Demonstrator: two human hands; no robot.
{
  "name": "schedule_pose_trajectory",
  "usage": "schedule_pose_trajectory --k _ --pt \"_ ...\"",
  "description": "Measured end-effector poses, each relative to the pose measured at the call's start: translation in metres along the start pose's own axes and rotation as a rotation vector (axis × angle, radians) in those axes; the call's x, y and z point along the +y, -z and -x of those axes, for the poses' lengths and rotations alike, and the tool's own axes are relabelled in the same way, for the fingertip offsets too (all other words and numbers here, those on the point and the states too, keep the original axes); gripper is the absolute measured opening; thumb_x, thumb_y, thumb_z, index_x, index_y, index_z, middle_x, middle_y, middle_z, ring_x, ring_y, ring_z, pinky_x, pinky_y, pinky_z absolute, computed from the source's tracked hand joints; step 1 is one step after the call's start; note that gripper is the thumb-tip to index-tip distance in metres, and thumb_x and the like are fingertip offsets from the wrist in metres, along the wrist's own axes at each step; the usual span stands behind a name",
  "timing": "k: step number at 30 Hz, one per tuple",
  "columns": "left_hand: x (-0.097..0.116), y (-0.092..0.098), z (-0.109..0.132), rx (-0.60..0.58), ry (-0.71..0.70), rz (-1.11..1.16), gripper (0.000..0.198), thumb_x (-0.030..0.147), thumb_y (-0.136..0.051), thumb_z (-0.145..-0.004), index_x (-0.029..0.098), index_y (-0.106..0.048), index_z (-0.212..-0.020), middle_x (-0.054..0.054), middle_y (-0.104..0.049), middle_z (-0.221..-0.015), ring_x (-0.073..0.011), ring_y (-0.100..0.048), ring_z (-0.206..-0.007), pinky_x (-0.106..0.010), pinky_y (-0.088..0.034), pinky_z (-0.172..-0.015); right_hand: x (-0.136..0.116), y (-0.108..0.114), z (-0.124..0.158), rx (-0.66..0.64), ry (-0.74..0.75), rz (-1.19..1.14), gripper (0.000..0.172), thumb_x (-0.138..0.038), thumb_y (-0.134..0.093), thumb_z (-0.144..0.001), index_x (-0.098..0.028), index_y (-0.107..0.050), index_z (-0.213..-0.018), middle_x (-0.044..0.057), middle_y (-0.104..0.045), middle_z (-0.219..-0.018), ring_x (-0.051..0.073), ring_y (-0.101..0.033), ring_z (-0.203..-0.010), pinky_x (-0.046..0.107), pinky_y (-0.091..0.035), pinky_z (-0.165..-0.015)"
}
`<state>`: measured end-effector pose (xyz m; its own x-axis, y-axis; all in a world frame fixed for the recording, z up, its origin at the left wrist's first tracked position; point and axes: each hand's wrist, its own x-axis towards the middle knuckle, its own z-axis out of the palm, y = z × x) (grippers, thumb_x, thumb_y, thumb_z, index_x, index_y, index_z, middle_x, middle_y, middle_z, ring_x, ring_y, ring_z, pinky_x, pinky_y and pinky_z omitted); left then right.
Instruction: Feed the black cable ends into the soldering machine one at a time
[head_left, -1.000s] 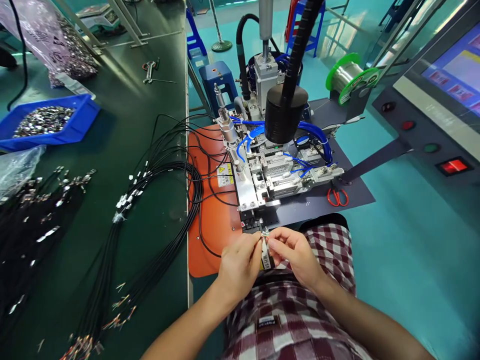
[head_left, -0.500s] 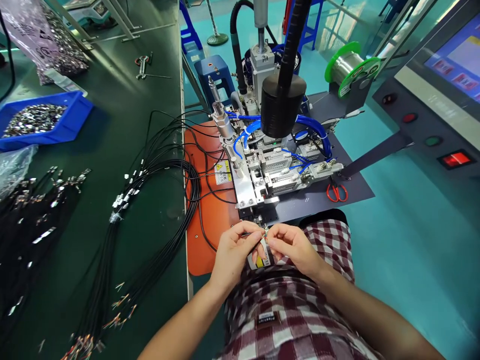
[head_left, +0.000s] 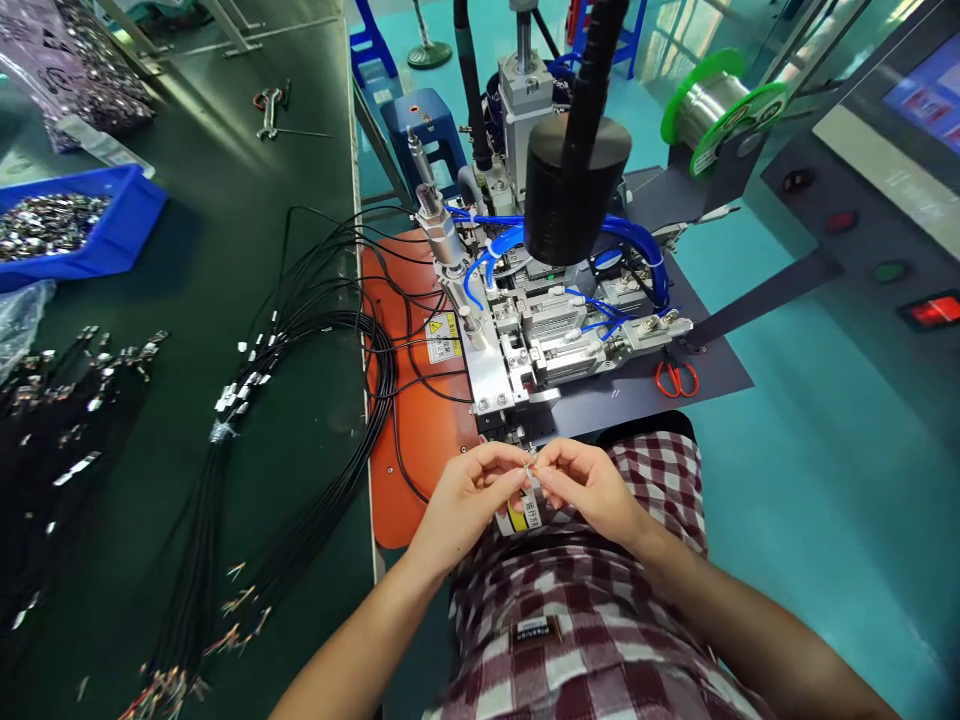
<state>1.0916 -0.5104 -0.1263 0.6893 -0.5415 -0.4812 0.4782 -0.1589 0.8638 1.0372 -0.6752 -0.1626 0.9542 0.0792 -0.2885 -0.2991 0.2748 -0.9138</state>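
- Orange mat (head_left: 420, 450) lies under the left hand (head_left: 469, 495). The machine (head_left: 525, 350) has its front edge just beyond the fingertips. Black cables (head_left: 322, 400) crowd the left side, and open teal floor (head_left: 810, 480) lies to the right of the right hand (head_left: 589, 490).
- Both hands are pinched nearly closed, thumb and forefinger tips meeting on a small metal piece (head_left: 531, 468) held between them, just in front of the machine.
- A yellow warning label (head_left: 444, 338) sits beyond the left hand and a tag (head_left: 526, 515) under the fingers; the writing on both is too small to read.
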Motion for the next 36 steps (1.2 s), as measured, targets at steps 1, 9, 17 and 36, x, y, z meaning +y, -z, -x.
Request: schedule_pose_trajectory --k 1,9,17,36 --pt "-0.001 0.000 -0.001 0.009 0.008 0.005 0.019 0.032 -0.065 -0.081 0.014 -0.067 -0.089 0.001 -0.058 -0.058 -0.0074 -0.049 -0.049 -0.017 -0.032 -0.043 0.001 0.000 0.000 0.001 0.004 0.007 0.022 -0.036 -0.065 -0.084 -0.017 -0.058 -0.075 -0.004 -0.052 -0.061 0.008 -0.045 -0.051 0.022 -0.038 -0.050" --pt "-0.012 -0.006 -0.006 0.168 0.019 0.094 0.023 0.035 -0.070 -0.076 0.013 -0.064 -0.078 0.007 -0.047 -0.040 -0.0043 -0.036 -0.037 -0.017 -0.026 -0.040 -0.008 0.004 -0.005 -0.004 -0.034 0.071 0.025 -0.041 -0.066 -0.082 -0.016 -0.061 -0.077 -0.002 -0.054 -0.064 0.010 -0.047 -0.054 0.024 -0.040 -0.052" --pt "-0.009 -0.006 -0.006 0.171 0.025 0.080 0.024 0.035 -0.071 -0.075 0.013 -0.064 -0.076 0.006 -0.048 -0.042 -0.0045 -0.038 -0.037 -0.017 -0.027 -0.040 -0.009 0.002 -0.012 0.024 -0.070 -0.016 0.027 -0.042 -0.071 -0.077 -0.017 -0.060 -0.075 -0.004 -0.050 -0.064 0.008 -0.045 -0.051 0.022 -0.037 -0.049" --pt "-0.008 -0.004 -0.005 0.152 0.030 0.095 0.019 0.032 -0.070 -0.075 0.014 -0.064 -0.078 0.006 -0.050 -0.043 -0.0050 -0.041 -0.037 -0.017 -0.028 -0.039 -0.004 0.004 -0.012 0.024 -0.081 -0.031 0.026 -0.040 -0.068 -0.078 -0.016 -0.060 -0.072 -0.003 -0.052 -0.061 0.008 -0.044 -0.050 0.022 -0.034 -0.048"
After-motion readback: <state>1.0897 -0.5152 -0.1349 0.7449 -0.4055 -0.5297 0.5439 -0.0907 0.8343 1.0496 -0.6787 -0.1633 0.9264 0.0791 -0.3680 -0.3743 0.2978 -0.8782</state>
